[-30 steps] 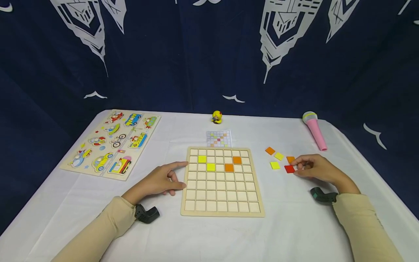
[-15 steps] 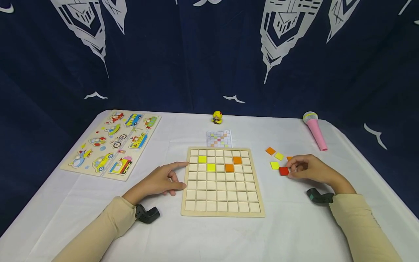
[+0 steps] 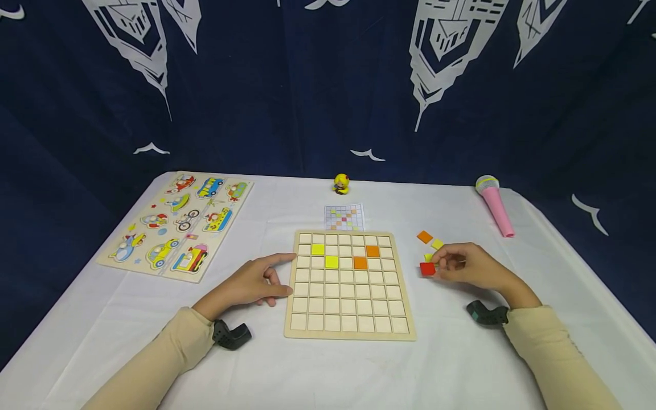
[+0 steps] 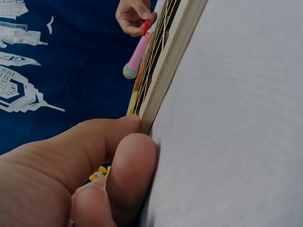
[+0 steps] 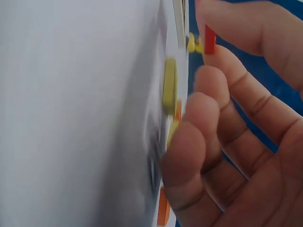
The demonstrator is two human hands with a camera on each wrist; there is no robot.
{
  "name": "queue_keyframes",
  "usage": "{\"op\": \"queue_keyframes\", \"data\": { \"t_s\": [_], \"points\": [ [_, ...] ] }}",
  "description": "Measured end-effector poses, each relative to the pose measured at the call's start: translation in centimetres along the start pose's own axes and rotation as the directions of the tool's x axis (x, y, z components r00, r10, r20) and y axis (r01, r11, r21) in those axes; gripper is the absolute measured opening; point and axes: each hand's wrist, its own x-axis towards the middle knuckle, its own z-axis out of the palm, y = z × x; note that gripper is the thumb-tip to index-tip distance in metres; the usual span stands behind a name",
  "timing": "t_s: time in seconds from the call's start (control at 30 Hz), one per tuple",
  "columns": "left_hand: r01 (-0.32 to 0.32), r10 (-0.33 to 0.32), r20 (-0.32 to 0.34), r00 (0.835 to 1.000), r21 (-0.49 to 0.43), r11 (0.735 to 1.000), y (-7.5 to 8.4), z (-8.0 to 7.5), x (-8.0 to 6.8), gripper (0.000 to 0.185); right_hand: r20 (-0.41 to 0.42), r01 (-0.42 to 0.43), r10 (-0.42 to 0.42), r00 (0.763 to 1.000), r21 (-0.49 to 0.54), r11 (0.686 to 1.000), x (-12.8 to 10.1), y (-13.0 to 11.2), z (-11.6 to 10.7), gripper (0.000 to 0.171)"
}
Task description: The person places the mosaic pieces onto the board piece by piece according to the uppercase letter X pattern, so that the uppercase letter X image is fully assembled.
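A puzzle board (image 3: pixel 176 230) lies on the bench (image 3: pixel 256 376). The left hand (image 3: pixel 251 280), its fingers relaxed, touches the left edge of the grid board (image 3: pixel 340 291). Right of that board, the red tile (image 3: pixel 427 269) is pinched in the right hand (image 3: pixel 471 266); a pink microphone (image 3: pixel 497 209) lies farther right.

The left sleeve (image 3: pixel 159 350) is tan, and so is the right sleeve (image 3: pixel 556 350). The left camera (image 3: pixel 232 336) is black and bent. The right camera (image 3: pixel 487 315) is black too, with a green spot.
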Motion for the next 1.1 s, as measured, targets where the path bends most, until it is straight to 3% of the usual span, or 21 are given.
{"op": "queue_keyframes", "data": {
  "t_s": [0.4,0.97,1.1],
  "points": [
    [0.002,-0.002,0.002,1.0,0.005,1.0,-0.1,0.0,0.0,0.078,-0.041,0.025,-0.025,0.999,-0.014,1.0,1.1,-2.6,2.4,0.024],
    [-0.021,0.021,0.006,1.0,-0.002,1.0,-0.1,-0.1,0.0,0.078,0.008,0.086,-0.086,0.996,-0.071,0.994,3.0,-5.4,4.4,0.021],
    [-0.014,0.014,0.005,1.0,0.004,1.0,-0.2,0.0,0.0,0.078,0.039,0.067,-0.065,0.997,-0.062,0.996,3.9,-6.0,4.7,0.02]
  ]
}}
